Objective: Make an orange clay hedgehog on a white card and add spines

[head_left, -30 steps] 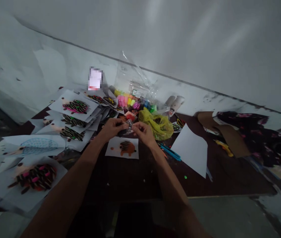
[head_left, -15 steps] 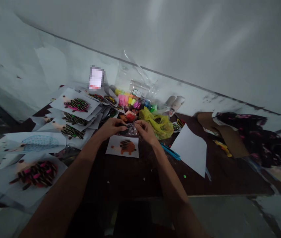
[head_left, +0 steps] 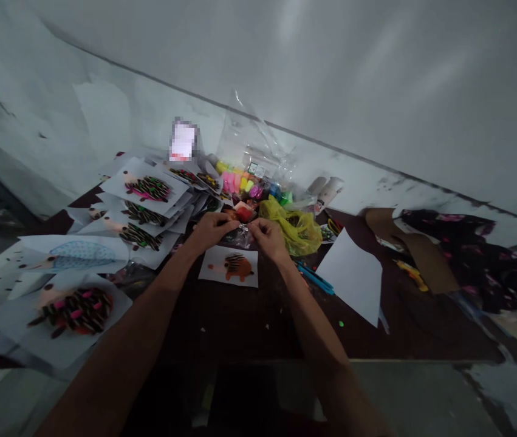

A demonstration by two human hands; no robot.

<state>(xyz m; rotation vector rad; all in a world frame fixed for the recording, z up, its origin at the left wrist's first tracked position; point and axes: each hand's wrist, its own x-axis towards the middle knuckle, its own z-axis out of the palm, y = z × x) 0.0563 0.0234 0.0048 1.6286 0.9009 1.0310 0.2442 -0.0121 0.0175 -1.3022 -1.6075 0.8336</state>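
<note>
A small clear plastic wrapper (head_left: 242,235) lies between my two hands, just behind a white card (head_left: 208,274) that bears an orange hedgehog with dark spines. My left hand (head_left: 212,232) pinches the wrapper's left side, thumb and fingers together. On its right side, my right hand (head_left: 267,238) is also closed on the wrapper. What the wrapper holds is too small and dark to tell. A red and pale packet (head_left: 242,211) sits just beyond the fingertips.
Stacked hedgehog pictures (head_left: 149,188) fill the left. Behind are colourful clay packs (head_left: 240,182) and a lit phone (head_left: 183,141). To the right lie a yellow bag (head_left: 297,227), blue scissors (head_left: 315,278), white paper (head_left: 353,276), a yellow cutter (head_left: 412,275) and dark cloth (head_left: 472,255).
The whole view has shifted slightly, moving the scene a little to the right. My fingers have moved slightly on the wrapper, and both hands remain closed on it.
</note>
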